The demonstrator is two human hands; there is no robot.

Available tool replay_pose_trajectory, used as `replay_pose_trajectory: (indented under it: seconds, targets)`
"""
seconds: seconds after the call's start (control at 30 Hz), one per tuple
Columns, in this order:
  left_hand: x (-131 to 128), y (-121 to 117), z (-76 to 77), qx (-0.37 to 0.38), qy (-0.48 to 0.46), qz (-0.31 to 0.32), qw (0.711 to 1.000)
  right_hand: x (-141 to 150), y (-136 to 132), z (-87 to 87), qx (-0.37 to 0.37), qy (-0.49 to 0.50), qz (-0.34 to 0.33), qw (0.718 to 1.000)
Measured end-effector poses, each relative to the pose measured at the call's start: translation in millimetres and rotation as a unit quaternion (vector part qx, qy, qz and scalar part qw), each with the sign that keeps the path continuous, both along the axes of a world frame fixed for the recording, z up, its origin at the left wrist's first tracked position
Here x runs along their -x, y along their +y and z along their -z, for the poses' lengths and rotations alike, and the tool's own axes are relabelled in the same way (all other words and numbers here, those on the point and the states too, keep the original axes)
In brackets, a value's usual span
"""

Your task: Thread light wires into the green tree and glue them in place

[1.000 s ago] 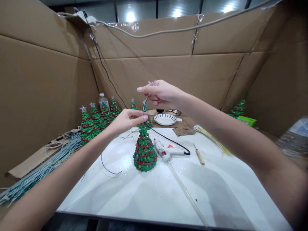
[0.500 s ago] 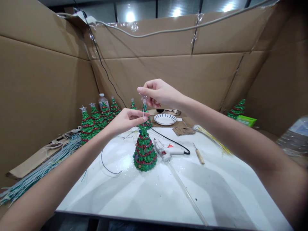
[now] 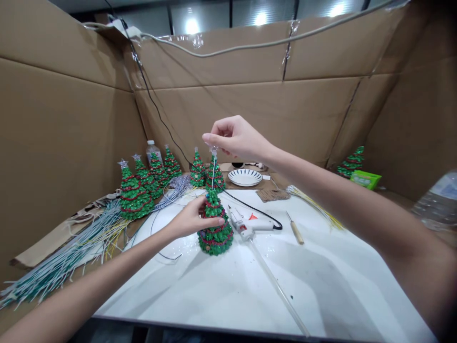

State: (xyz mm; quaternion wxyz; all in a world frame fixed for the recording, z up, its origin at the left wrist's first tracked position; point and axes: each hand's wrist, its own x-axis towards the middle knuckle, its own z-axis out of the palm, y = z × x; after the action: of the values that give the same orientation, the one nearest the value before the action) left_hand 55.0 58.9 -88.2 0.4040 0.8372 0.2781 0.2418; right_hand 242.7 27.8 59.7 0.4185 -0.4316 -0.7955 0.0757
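Note:
A small green Christmas tree (image 3: pixel 215 238) with red garlands stands upright on the white table. My left hand (image 3: pixel 194 216) is wrapped around its upper part, thumb across the front and fingers behind it. From the tree's tip a thin pale wire (image 3: pixel 213 174) rises straight up to a clear star topper (image 3: pixel 213 148). My right hand (image 3: pixel 237 138) pinches that topper above the tree; the fingers cover much of it.
A white glue gun (image 3: pixel 255 226) with a long glue stick lies right of the tree, near a wooden-handled awl (image 3: pixel 295 232). Bundles of wires (image 3: pixel 78 243) lie at left beside finished trees (image 3: pixel 135 195). Behind are a striped plate (image 3: pixel 245 177) and a cardboard wall (image 3: pixel 228 105).
My left hand has let go of the wire and moved down onto the tree. My right hand has lowered slightly, and the star topper has turned upright above the straightened wire.

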Motion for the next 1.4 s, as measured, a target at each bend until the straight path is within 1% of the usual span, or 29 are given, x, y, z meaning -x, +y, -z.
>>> replay_pose_trajectory:
  seconds: [0.1, 0.2, 0.3, 0.47, 0.6, 0.7, 0.8, 0.87, 0.97, 1.17, 1.3, 1.4]
  targets:
    - [-1.6, -0.8, 5.0, 0.009, -0.030, -0.007, 0.999, -1.8, -2.3, -2.0, 0.003, -0.007, -0.007, 1.000]
    - [-1.6, -0.6, -1.3, -0.005, -0.043, -0.026, 0.999, -2.8, -4.9, -5.9, -0.002, -0.014, -0.009, 1.000]
    - [-2.4, -0.5, -16.6, -0.033, -0.052, -0.059, 0.996, -1.5, -8.3, -13.6, -0.016, -0.014, -0.009, 1.000]
    - [-4.5, -3.5, -49.3, -0.067, -0.077, -0.087, 0.991, 6.0, -14.9, -29.2, -0.064, -0.020, -0.001, 0.998]
    - [-3.4, -11.3, -73.7, -0.089, -0.111, -0.108, 0.984, 13.1, -17.1, -35.9, -0.085, -0.038, -0.008, 0.996]
    - [-1.2, -18.7, -88.2, -0.097, -0.142, -0.110, 0.979, 16.9, -16.5, -39.8, -0.100, -0.047, -0.019, 0.994]
    - [0.8, -24.3, -97.2, -0.113, -0.147, -0.113, 0.976, 19.0, -16.2, -44.9, -0.116, -0.048, -0.024, 0.992]
    - [1.7, -26.8, -100.2, -0.122, -0.147, -0.113, 0.975, 19.9, -16.7, -47.9, -0.119, -0.052, -0.028, 0.991]
    - [2.4, -29.4, -101.9, -0.135, -0.148, -0.113, 0.973, 20.9, -18.7, -49.3, -0.105, -0.061, -0.039, 0.992]
    - [3.5, -32.0, -102.3, -0.173, -0.133, -0.120, 0.969, 22.4, -22.7, -44.4, -0.061, -0.056, -0.067, 0.994]
    - [4.9, -31.3, -100.1, -0.166, -0.138, -0.120, 0.969, 22.1, -23.1, -40.4, -0.056, -0.041, -0.084, 0.994]
    - [5.9, -29.9, -97.3, -0.155, -0.145, -0.108, 0.971, 20.9, -22.8, -37.3, -0.043, -0.028, -0.108, 0.993]
